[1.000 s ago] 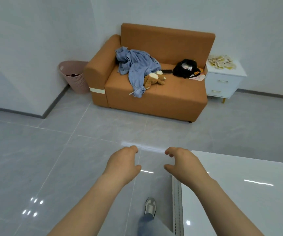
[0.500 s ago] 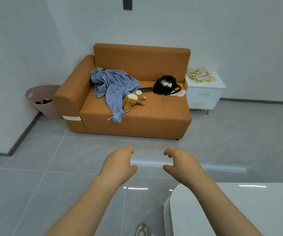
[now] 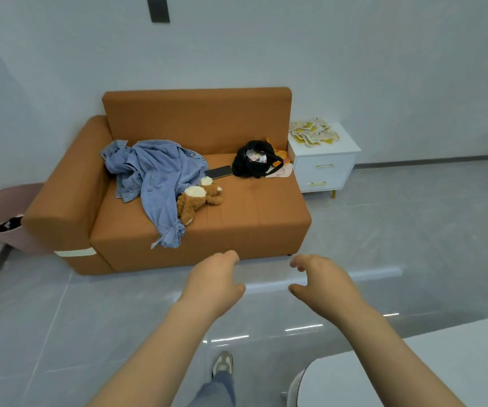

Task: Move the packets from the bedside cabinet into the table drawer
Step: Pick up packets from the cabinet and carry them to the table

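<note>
Glossy grey tile floor (image 3: 413, 230), light streaks reflected on it. Orange sofa (image 3: 251, 218), boxy, woven fabric, against the far wall, pale tape band on its near left corner. White table (image 3: 413, 371) near right, smooth and shiny, rounded corner. White bedside cabinet (image 3: 339, 174) just right of the sofa, square top, two drawers with thin gold bar handles, gold leg. Pink plastic basket (image 3: 8, 201) far left beside the sofa arm, dark items inside. Crumpled blue denim shirt (image 3: 157, 174) on the seat's left half, sleeve hanging over the front edge. Left hand (image 3: 213, 283) and right hand (image 3: 323, 284) held out over the floor, apart, palms down, fingers loosely curled, nothing in either. Black soft bag (image 3: 251, 165) at the seat's right end. Brown plush bear (image 3: 197, 199) touching the shirt. Packets (image 3: 313, 132): flat, pale with yellow patches, a loose overlapping pile on the cabinet top, far side. Dark flat phone (image 3: 218, 172) between shirt and bag.
</note>
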### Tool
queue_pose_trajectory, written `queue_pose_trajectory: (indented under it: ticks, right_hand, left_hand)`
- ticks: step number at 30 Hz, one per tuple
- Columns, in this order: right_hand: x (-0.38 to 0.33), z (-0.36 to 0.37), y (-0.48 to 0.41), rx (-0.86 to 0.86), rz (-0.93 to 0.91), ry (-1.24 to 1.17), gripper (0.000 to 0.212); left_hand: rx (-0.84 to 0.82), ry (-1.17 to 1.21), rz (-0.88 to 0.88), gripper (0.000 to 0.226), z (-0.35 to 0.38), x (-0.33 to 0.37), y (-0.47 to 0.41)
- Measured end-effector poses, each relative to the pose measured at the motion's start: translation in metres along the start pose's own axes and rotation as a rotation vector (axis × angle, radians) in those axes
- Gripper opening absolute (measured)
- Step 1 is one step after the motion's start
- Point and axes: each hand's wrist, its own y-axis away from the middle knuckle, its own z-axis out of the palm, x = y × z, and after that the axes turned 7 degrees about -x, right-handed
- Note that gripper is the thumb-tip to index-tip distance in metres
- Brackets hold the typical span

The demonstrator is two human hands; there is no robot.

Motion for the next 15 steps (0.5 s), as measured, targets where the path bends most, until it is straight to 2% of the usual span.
queue_pose_trajectory:
  ticks: [8, 15]
  right_hand:
    - [-0.012, -0.039, -0.089, 0.02, 0.124, -0.049, 0.046]
    - [0.001, -0.06, -0.14, 0.022, 0.219, -0.1, 0.046]
  left_hand:
    - [-0.053, -0.05, 0.103, 0.047, -0.058, -0.015, -0.11]
    - [-0.113, -0.083, 0.178, 0.046, -0.075, -0.005, -0.182]
